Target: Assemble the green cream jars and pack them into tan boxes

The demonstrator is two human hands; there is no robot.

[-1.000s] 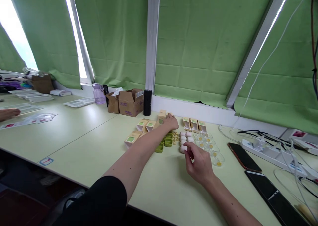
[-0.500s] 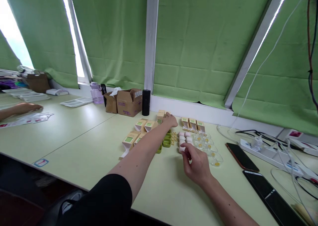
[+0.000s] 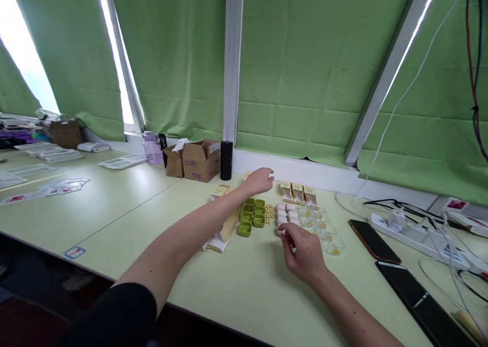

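The left hand (image 3: 260, 180) reaches to the centre of the frame, above the far part of the desk (image 3: 236, 291), with its fingers bent. A small white bit shows at its fingertips, but I can't make out whether the fingers pinch it. The right hand (image 3: 305, 250), right of centre and lower, is curled with thumb and forefinger close together, at the near end of the pale pink pieces (image 3: 292, 215); whether it grips one is unclear.

Between the hands, just right of the left forearm, green cups (image 3: 244, 229) stand in two columns. Small yellowish pieces (image 3: 269, 212) lie between these and the pale pink pieces. Clear pieces with yellow centres (image 3: 328, 235) lie on the right of the group. Three small cartons (image 3: 297, 193) stand side by side behind, right of the left hand; more cartons (image 3: 229, 229) are partly hidden by the left forearm.

A black cylinder (image 3: 226, 161) stands beside an open cardboard box (image 3: 200, 163) left of centre. A phone (image 3: 374, 241) lies at right, near a white power strip (image 3: 419, 239).
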